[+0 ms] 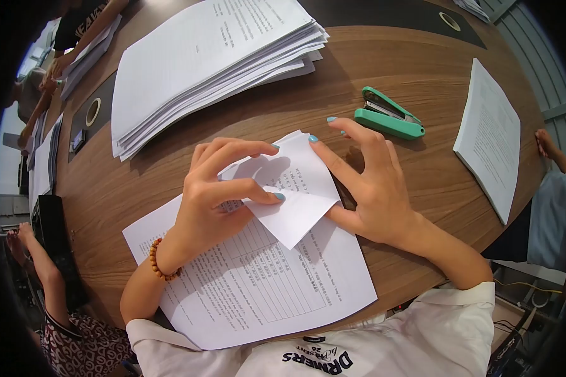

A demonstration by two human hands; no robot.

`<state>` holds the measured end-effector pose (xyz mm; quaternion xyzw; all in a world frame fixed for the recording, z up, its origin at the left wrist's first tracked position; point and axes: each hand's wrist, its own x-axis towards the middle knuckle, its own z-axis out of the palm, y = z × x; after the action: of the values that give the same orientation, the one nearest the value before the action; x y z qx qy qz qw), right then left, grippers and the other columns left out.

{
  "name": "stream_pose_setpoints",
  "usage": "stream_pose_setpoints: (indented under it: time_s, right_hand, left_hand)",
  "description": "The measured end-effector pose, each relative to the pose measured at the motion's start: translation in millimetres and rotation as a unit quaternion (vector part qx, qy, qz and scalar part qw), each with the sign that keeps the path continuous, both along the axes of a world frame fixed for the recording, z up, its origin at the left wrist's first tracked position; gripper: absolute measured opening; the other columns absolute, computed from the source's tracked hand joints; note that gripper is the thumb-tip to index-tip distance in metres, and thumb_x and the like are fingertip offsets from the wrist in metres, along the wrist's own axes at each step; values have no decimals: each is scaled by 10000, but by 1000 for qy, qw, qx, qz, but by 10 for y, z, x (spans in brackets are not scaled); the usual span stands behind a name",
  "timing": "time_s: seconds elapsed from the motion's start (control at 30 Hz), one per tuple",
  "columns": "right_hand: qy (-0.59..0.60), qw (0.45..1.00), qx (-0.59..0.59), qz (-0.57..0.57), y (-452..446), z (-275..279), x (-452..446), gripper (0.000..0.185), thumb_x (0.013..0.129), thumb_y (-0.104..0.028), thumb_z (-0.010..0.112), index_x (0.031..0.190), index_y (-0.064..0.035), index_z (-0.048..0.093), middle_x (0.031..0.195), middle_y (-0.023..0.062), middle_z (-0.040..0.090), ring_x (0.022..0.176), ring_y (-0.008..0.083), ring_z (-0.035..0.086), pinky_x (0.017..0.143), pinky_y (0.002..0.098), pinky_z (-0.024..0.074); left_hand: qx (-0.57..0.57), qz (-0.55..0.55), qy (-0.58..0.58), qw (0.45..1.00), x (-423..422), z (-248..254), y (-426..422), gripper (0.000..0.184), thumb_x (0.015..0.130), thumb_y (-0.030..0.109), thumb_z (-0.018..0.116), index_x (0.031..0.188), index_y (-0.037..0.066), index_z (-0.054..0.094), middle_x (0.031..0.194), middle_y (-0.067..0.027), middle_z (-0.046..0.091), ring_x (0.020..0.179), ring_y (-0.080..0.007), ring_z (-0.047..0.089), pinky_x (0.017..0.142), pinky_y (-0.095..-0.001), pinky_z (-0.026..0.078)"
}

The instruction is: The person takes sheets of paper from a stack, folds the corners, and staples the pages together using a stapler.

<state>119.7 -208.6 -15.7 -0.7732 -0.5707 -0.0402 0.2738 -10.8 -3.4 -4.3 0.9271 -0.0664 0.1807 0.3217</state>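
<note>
Printed sheets of paper (283, 283) lie on the table in front of me, their upper part folded over with a white flap (292, 217) turned down. My left hand (217, 182), a beaded bracelet on its wrist, is bent around the upper sheets. One blue-nailed fingertip presses on the flap, and its thumb is hidden under the paper. My right hand (374, 182) grips the right side of the same sheets. Its index fingertip rests at the top edge, its thumb tip goes behind the flap, and the other fingers are raised. A green stapler (390, 114) lies beyond my right hand.
A thick stack of printed paper (214, 69) stands at the back left. A thinner stack (490, 138) lies near the right table edge. Other people's arms (47, 273) show at the left, and another person's hand (547, 143) at the far right. Cable grommets (93, 112) pierce the table.
</note>
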Motion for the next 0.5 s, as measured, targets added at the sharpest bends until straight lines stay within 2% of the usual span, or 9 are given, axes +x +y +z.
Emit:
stream_pose_setpoints:
  time_s: [0.27, 0.33, 0.4, 0.47, 0.5]
  right_hand:
    - [-42, 998, 38, 40, -3, -69, 14, 614, 647, -232, 743, 1218, -69, 585, 1321, 140, 415, 1152, 289, 435, 916, 413, 358]
    - [-44, 997, 48, 43, 5, -67, 8, 624, 647, -222, 742, 1228, -63, 577, 1315, 143, 416, 1141, 290, 440, 911, 410, 363]
    - [51, 997, 46, 19, 8, -62, 4, 652, 641, -209, 746, 1244, -50, 557, 1300, 151, 419, 1124, 299, 445, 904, 407, 370]
    - [60, 997, 40, 20, 10, -47, 15, 660, 640, -208, 747, 1248, -42, 550, 1296, 156, 416, 1126, 304, 442, 906, 409, 370]
    - [70, 997, 34, 21, 12, -41, 20, 669, 638, -206, 748, 1252, -35, 543, 1293, 160, 414, 1128, 309, 439, 909, 411, 371]
  left_hand:
    - [-43, 31, -34, 998, 15, 22, -63, 248, 528, 44, 800, 705, 196, 717, 1074, -21, 636, 973, -198, 554, 833, -342, 376]
    - [-12, 15, -27, 999, -23, -31, 0, 266, 525, 22, 790, 717, 191, 717, 1039, -11, 644, 944, -187, 558, 816, -341, 370]
    - [19, -1, -20, 1000, -31, -46, 23, 285, 523, 0, 780, 729, 186, 717, 1003, 0, 652, 914, -176, 561, 800, -339, 364]
    - [33, -19, -39, 998, -28, -26, 22, 353, 516, -40, 755, 779, 194, 724, 843, 40, 647, 836, -158, 563, 768, -335, 346]
    - [33, -19, -39, 998, -27, -5, 6, 353, 516, -40, 755, 779, 194, 724, 843, 40, 647, 836, -158, 563, 768, -335, 346]
